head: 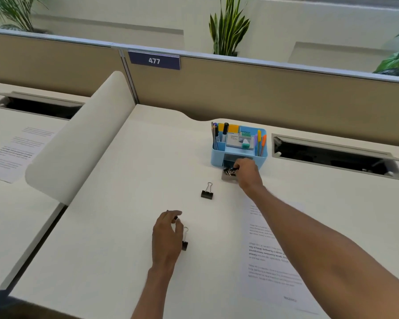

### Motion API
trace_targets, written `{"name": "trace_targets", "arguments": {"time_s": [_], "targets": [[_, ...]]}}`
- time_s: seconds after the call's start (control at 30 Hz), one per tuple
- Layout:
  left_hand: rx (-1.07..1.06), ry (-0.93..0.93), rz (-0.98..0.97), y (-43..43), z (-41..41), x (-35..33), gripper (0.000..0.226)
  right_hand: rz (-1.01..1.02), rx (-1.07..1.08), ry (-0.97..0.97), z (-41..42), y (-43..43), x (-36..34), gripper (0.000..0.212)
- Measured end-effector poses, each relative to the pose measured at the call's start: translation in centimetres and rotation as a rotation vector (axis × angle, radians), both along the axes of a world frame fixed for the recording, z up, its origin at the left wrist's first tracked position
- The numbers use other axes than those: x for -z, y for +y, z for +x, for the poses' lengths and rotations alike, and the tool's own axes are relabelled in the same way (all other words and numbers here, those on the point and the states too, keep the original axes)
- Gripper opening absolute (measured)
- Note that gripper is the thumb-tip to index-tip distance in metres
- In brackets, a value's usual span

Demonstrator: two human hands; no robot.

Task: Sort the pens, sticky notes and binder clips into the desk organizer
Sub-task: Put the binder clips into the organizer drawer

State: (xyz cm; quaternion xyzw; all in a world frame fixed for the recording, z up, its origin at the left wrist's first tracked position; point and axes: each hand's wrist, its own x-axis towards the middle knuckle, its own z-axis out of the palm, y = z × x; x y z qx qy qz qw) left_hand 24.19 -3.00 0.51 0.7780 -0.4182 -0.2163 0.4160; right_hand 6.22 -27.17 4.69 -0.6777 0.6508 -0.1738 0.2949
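The left hand (166, 233) curls loosely over a binder clip (184, 240) lying on the table (115, 226), fingers narrowed but, as far as I can tell, not yet gripping it. A second clip (207, 192) lies loose between the hands. The right hand (247, 170) pinches a clip at the pulled-out drawer (228, 174) of the blue organizer (262, 155), so this looks like the clip step; next, release, then fetch the loose clips past the printed sheet (270, 249).

**One head-worn view, angled down over the tabletop**

We see everything through a single wide-angle camera at head height, facing forward and down. The tabletop (129, 226) fills the near and middle field, the partition (263, 93) and plants (228, 26) lie beyond, and straight edges bow toward the frame borders.
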Motion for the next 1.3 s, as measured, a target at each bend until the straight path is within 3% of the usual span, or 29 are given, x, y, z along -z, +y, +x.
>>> {"name": "trace_targets", "arguments": {"time_s": [0.23, 0.33, 0.43, 0.5, 0.63, 0.7, 0.77, 0.9, 1.07, 1.3], "targets": [[0.019, -0.005, 0.005, 0.1, 0.2, 0.0, 0.026, -0.001, 0.008, 0.020, 0.0, -0.1, 1.2, 0.025], [0.054, -0.021, -0.007, -0.9, -0.3, -0.4, 0.028, -0.117, 0.052, 0.001, -0.5, 0.8, 1.2, 0.025], [0.137, -0.061, -0.027, -3.8, -1.5, -1.2, 0.029, -0.266, 0.257, -0.246, -0.5, 3.1, 0.9, 0.020], [0.229, -0.100, -0.056, -6.7, -2.7, -2.3, 0.033, -0.253, 0.464, -0.428, 0.0, 4.5, 1.2, 0.017], [0.422, -0.245, -0.045, -13.9, -4.9, -5.1, 0.042, 0.169, 0.924, -0.961, 0.8, 5.4, 2.1, 0.018], [0.486, -0.344, -0.030, -17.4, -6.1, -6.4, 0.046, 0.311, 1.018, -1.219, 0.9, 5.2, 2.2, 0.013], [0.554, -0.437, 0.007, -20.4, -7.0, -7.3, 0.053, 0.361, 1.073, -1.335, 1.1, 4.7, 2.2, 0.015], [0.667, -0.566, 0.138, -23.9, -7.1, -7.8, 0.067, 0.409, 1.123, -1.451, 1.5, 3.8, 2.4, 0.025], [0.711, -0.616, 0.207, -25.1, -6.7, -7.2, 0.060, 0.499, 1.025, -1.419, 1.7, 3.5, 3.8, 0.042], [0.728, -0.629, 0.198, -25.1, -6.3, -6.5, 0.061, 0.430, 1.221, -1.537, 2.7, 2.7, 3.6, 0.034]]}}
